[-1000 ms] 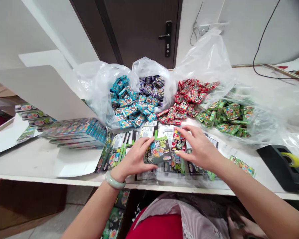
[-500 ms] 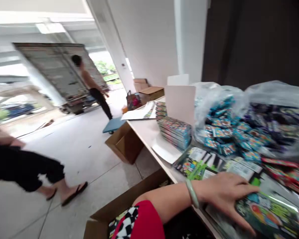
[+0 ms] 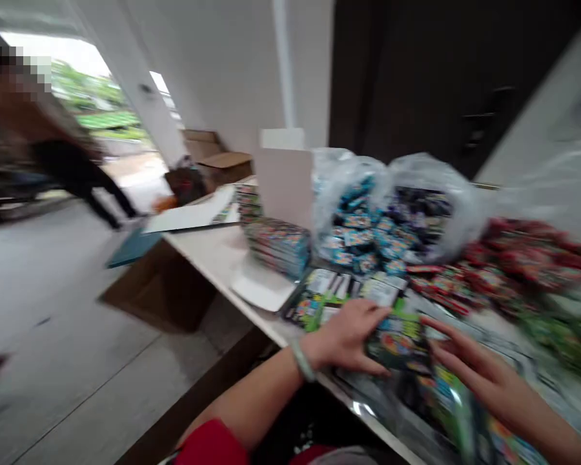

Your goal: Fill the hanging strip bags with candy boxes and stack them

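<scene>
A dark, green-printed flat packet [image 3: 399, 343] lies at the table's front edge between my hands. My left hand [image 3: 351, 336], with a pale bangle at the wrist, is spread at its left side, thumb and fingers apart. From the right, my right hand [image 3: 479, 361] reaches in with fingers stretched out along the packet's right side. Neither hand is wrapped round it; blur hides how firmly they touch. More packets of the same look [image 3: 314, 300] lie to the left, and others are partly hidden under my right arm.
Behind the packets, clear plastic bags hold blue sachets [image 3: 358, 239] and dark purple sachets [image 3: 423, 210]. Red sachets [image 3: 527, 255] and green sachets [image 3: 561, 336] lie to the right. A stack of printed boxes [image 3: 277, 245] stands left. An open carton [image 3: 164, 284] sits on the floor; a person [image 3: 72, 155] walks beyond.
The view has swung right, bringing more red and green sachets into sight. My right hand has come into view beside the packet. My left hand has shifted to the packet's left side.
</scene>
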`<state>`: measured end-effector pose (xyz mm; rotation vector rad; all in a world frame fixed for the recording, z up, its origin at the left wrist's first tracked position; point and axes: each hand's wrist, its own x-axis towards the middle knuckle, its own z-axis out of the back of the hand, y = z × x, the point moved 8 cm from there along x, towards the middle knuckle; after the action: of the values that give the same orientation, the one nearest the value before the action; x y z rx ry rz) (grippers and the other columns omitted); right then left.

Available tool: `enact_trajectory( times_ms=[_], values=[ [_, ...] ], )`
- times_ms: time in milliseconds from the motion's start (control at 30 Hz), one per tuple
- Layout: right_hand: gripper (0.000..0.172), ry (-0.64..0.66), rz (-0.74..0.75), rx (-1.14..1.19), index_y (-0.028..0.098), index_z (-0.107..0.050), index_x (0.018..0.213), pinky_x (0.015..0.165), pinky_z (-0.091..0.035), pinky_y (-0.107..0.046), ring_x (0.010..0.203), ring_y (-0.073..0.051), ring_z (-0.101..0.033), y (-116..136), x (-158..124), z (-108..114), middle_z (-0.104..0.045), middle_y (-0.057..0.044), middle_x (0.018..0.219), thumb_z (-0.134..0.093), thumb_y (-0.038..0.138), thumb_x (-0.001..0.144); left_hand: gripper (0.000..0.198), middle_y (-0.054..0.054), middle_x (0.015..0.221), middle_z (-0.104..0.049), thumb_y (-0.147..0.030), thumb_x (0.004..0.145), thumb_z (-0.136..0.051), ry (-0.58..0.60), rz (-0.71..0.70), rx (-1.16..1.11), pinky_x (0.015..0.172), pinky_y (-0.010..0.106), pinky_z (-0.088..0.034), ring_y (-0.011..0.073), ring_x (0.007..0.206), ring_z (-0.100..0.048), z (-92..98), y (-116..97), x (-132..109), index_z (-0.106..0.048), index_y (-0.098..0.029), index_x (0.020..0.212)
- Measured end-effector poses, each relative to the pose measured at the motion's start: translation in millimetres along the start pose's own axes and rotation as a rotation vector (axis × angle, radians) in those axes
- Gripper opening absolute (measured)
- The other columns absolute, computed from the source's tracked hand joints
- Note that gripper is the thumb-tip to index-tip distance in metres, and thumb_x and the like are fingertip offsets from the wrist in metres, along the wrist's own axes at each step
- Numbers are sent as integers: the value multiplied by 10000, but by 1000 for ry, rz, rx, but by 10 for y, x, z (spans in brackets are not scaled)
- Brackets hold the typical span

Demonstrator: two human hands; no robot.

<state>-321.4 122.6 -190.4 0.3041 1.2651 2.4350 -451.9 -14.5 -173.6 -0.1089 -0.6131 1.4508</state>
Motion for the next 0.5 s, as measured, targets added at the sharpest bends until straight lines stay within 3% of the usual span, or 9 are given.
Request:
enact_trajectory(
  times_ms=[67, 133, 167, 233, 300, 400, 500],
  values=[
    [457, -63, -72, 11, 238, -567, 1295, 818, -564, -342, 968, -246, -694, -92, 162, 240, -731, -90, 1074, -480, 481, 918, 1020, 198, 1340, -474, -517, 600, -808, -21, 87, -37, 1056, 472, -408, 346, 1229, -470, 51, 181, -65, -367, -133, 1436],
    [358, -233, -106, -190, 194, -632, 1180, 837, -548, -327, 963, -227, -689, -222, 480, 571, -727, -90, 1077, -494, 396, 918, 1006, 170, 1358, -458, -437, 623, -817, -29, 138, -46, 1068, 492, -402, 343, 1261, -450, 88, 364, -118, -321, -191, 1463],
    [317, -275, -133, -355, 185, -653, 1135, 845, -538, -329, 950, -219, -688, -301, 658, 704, -731, -85, 1056, -480, 346, 923, 991, 166, 1369, -447, -404, 644, -809, -36, 143, -36, 1069, 500, -402, 343, 1268, -448, 112, 427, -137, -301, -206, 1472],
    [245, -313, -163, -458, 173, -697, 1025, 873, -513, -345, 956, -229, -676, -452, 1019, 878, -732, -90, 1028, -500, 261, 906, 986, 163, 1375, -437, -370, 667, -797, -60, 142, -2, 1065, 504, -414, 344, 1272, -453, 171, 492, -159, -265, -221, 1484],
    [223, -313, -150, -508, 184, -707, 1003, 890, -491, -327, 972, -219, -662, -523, 1382, 915, -726, -79, 1041, -510, 221, 905, 991, 158, 1378, -437, -362, 674, -793, -79, 135, 37, 1057, 489, -435, 341, 1270, -463, 233, 499, -165, -244, -232, 1489],
    [194, -282, -101, -562, 202, -703, 1017, 918, -457, -287, 1027, -205, -632, -504, 1924, 792, -712, -66, 1082, -545, 223, 907, 991, 146, 1389, -442, -379, 675, -790, -103, 126, 85, 1045, 455, -462, 333, 1263, -484, 324, 495, -164, -243, -247, 1490],
    [193, -300, -117, -623, 146, -690, 1011, 959, -419, -325, 1085, -248, -590, -484, 2378, 705, -691, -141, 1078, -530, 190, 912, 983, 141, 1404, -444, -390, 678, -778, -108, 143, 134, 1029, 437, -482, 337, 1260, -498, 393, 547, -197, -246, -260, 1494]
  ],
)
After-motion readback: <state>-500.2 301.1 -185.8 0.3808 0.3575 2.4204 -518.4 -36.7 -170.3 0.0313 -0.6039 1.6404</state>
